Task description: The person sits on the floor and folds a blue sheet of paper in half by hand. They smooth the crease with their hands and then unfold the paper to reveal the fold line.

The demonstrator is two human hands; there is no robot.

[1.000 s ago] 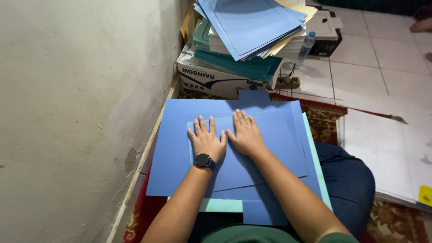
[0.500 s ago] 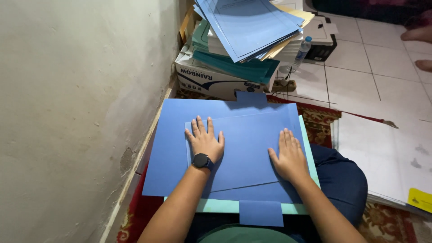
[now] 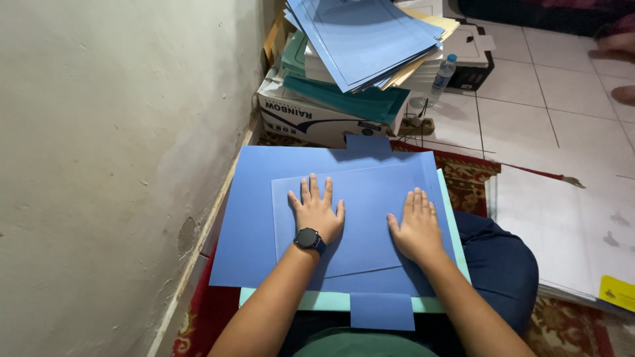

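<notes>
On lap, over teal sheet (image 3: 317, 301): blue paper sheets (image 3: 360, 218) stacked, top one skewed. Left hand (image 3: 317, 215) and right hand (image 3: 415, 228) pressed flat on it, fingers splayed, gripping nothing. Risk: uneven push slides top sheet further askew or creases it. Overhanging paper pile (image 3: 364, 39) on cardboard box (image 3: 311, 119) looks ready to slump onto lap.

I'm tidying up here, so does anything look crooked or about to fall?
Yes. The stack of blue sheets on the cardboard box is fanned out and overhangs its edges. The top blue sheet under the left hand and right hand lies slightly askew.
</notes>
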